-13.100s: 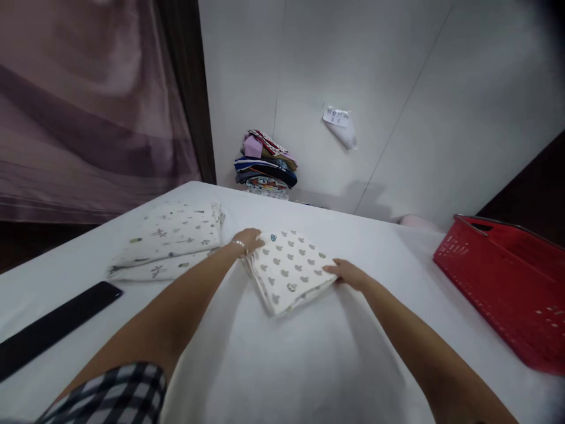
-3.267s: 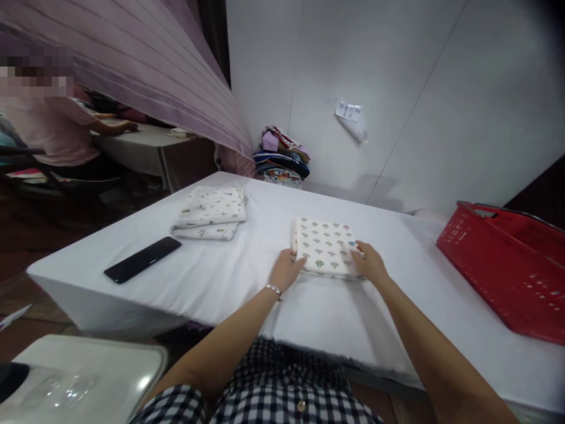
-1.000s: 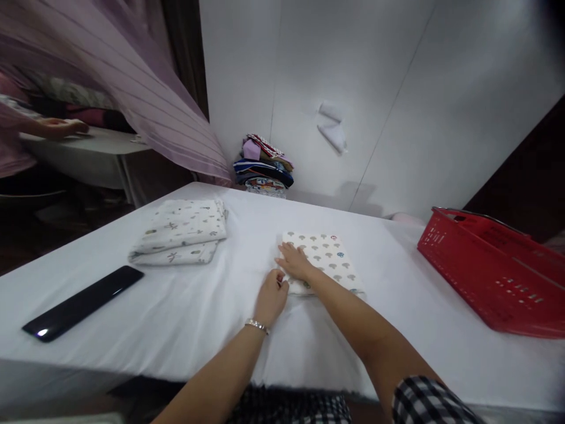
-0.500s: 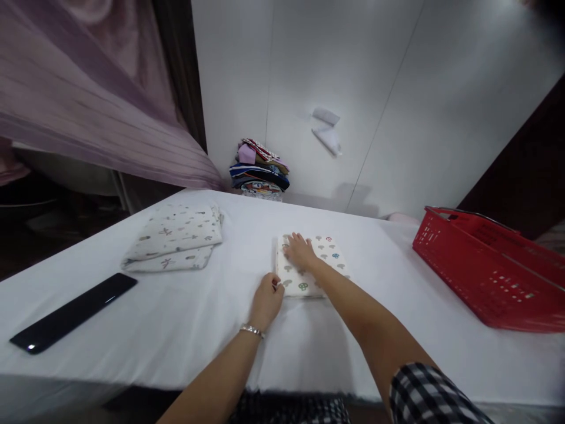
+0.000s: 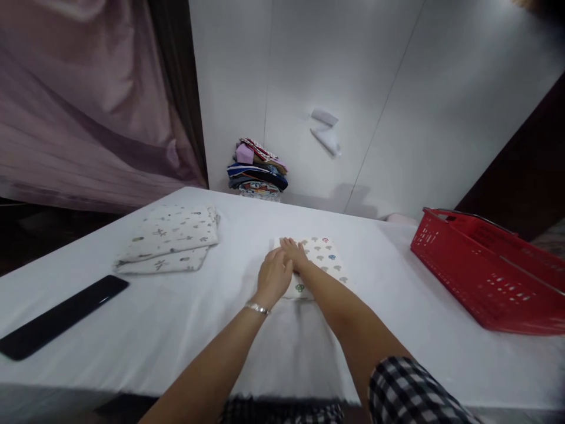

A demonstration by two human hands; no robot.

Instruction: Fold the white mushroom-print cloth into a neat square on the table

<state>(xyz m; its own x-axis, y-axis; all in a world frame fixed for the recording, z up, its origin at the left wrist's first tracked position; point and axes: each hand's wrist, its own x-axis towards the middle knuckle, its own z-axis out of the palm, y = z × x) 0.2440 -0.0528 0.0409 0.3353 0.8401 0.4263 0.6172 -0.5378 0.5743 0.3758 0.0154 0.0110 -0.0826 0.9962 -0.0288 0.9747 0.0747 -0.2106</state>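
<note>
A folded white cloth printed with small mushrooms lies in the middle of the white-covered table. Flat on its upper left part rests my right hand, fingers stretched out. My left hand, with a silver bracelet at the wrist, lies over the cloth's left edge and touches or nearly touches my right hand. Its fingers are bent a little but lie over the cloth; their tips are partly hidden. Further left is another folded white cloth with a scattered small print.
A long dark flat board lies at the table's left front. On the right stands a red plastic basket with a metal handle. Behind the table's far edge rises a stack of folded clothes. A pinkish curtain hangs at the left.
My left hand has moved from beside the cloth's left edge up onto it, next to my right hand. My right hand has stayed on the cloth. The view has shifted slightly.
</note>
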